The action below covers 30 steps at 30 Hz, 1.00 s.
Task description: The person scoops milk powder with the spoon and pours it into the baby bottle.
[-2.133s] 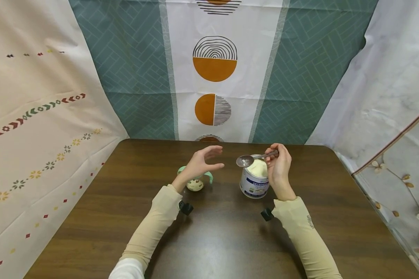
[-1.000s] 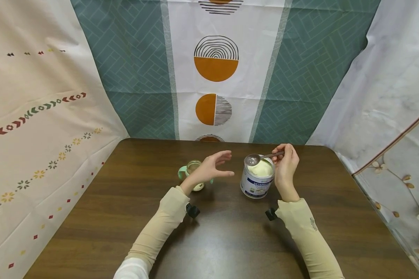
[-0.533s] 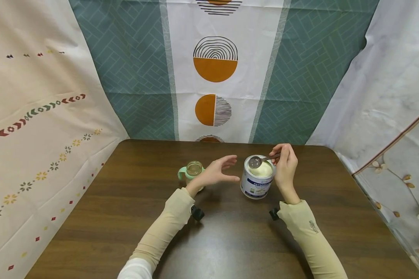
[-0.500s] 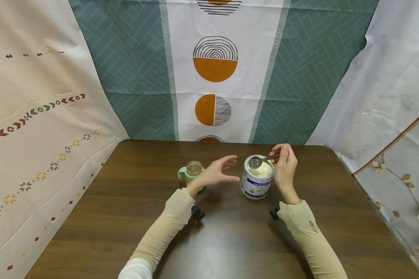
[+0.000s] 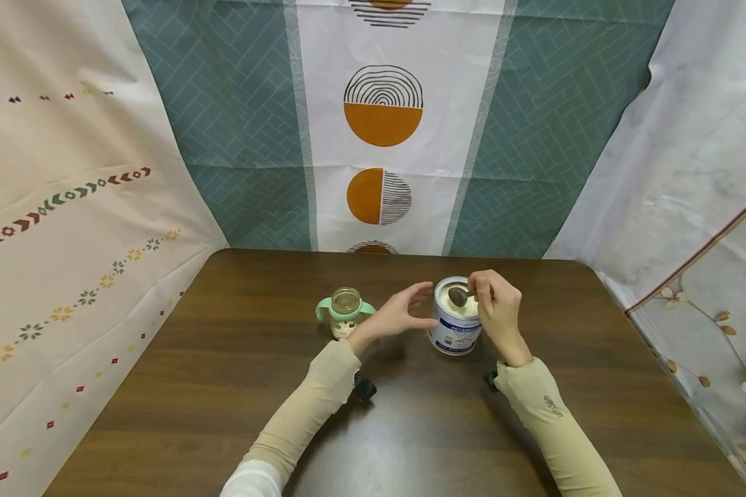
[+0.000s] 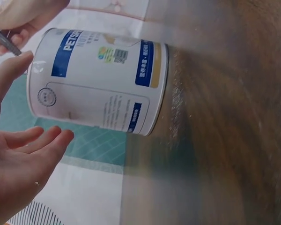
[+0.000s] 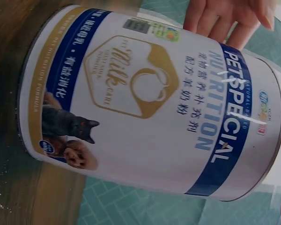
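Right hand [image 5: 500,310] pinched spoon [image 5: 458,296], dipped lower into milk powder can [image 5: 454,324]. Left hand [image 5: 404,314], fingers open, moved beside can. Baby cup [image 5: 345,312] uncovered now. Next scoop starting.

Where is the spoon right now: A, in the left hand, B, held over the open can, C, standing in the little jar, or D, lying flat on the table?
B: the right hand pinches the spoon, its bowl over the powder in the open can.
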Each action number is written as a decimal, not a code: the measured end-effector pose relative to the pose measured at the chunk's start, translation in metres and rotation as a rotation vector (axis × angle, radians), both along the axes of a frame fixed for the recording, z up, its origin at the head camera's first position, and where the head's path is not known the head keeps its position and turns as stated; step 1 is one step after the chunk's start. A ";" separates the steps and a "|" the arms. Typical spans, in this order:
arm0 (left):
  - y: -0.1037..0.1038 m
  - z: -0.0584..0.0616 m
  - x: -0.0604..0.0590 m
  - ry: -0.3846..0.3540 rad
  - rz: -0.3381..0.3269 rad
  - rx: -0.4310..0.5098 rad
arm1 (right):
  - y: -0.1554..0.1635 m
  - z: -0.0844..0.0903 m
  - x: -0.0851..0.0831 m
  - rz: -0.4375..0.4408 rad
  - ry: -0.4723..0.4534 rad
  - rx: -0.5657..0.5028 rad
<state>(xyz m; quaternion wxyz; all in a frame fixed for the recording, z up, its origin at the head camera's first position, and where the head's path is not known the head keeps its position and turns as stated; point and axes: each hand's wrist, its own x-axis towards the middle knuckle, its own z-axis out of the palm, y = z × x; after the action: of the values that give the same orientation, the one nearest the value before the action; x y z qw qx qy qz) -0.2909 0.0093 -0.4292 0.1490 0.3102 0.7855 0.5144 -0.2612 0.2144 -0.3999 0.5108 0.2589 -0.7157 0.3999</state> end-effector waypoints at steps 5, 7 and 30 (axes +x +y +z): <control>0.007 -0.002 0.002 -0.002 -0.001 0.039 | 0.000 -0.005 0.000 0.014 -0.005 0.049; 0.010 -0.003 0.002 0.001 -0.001 0.052 | -0.002 -0.006 0.001 0.026 -0.011 0.060; 0.044 -0.009 0.005 0.054 0.087 0.007 | -0.016 -0.004 0.008 0.052 -0.278 -0.243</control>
<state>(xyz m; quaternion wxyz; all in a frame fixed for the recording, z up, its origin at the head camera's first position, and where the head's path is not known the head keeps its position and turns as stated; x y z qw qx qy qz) -0.2857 0.0533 -0.4386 0.1042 0.2899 0.8001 0.5147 -0.2533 0.1987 -0.4042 0.4238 0.1559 -0.7189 0.5285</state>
